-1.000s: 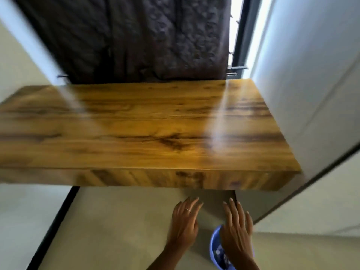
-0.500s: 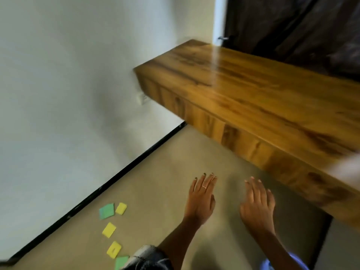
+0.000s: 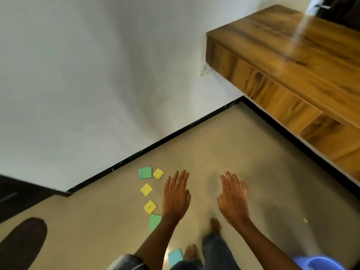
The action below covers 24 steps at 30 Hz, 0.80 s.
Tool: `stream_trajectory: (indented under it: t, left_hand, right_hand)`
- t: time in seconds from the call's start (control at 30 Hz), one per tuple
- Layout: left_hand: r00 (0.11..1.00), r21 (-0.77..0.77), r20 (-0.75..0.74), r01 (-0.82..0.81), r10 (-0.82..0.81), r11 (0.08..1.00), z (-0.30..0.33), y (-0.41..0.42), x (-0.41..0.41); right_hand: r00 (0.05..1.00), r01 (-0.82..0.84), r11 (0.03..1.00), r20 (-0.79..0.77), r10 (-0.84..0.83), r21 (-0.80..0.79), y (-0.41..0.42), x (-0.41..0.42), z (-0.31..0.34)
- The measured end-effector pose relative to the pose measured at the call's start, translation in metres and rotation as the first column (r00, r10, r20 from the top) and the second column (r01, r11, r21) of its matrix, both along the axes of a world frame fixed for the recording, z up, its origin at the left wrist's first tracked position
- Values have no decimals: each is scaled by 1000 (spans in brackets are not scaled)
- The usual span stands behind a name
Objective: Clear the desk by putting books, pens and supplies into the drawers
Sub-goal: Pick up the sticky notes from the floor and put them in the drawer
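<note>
Both hands hover over the floor, empty — left hand (image 3: 176, 193) and right hand (image 3: 232, 197) with fingers straight and loosely spread. Sticky notes (image 3: 146, 189) lie scattered on the floor (image 3: 253, 152) just left of the left hand — about 7, though some are partly hidden. The wooden desk (image 3: 292, 61) stands well apart, upper right.

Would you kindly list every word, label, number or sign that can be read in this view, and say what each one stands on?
No text can be read anywhere in this view.
One yellow sticky note on the floor bears a small reddish mark, too small and blurred to read.
The other sticky notes, the wooden desk and the wall socket show no lettering.
</note>
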<state>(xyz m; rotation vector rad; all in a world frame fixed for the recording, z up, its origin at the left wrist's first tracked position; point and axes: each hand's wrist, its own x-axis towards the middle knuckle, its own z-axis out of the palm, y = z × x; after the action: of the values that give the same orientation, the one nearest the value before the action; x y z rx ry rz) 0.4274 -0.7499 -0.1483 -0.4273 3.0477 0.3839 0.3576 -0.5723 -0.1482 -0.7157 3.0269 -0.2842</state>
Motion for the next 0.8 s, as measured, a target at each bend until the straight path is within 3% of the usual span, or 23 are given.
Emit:
stream_trajectory:
  t: [0.33, 0.5, 0.8]
  left_hand:
    - [968, 94, 83, -245, 237, 965, -24, -109, 8]
    - [943, 120, 91, -330, 321, 936, -27, -151, 2]
    - [967, 160, 210, -183, 148, 970, -51, -213, 6]
  right_hand:
    - [976, -155, 988, 158, 152, 12, -113, -25, -33]
    - [971, -185, 983, 153, 185, -14, -154, -32, -47]
    - [986, -55, 997, 156, 63, -59, -232, -6, -77]
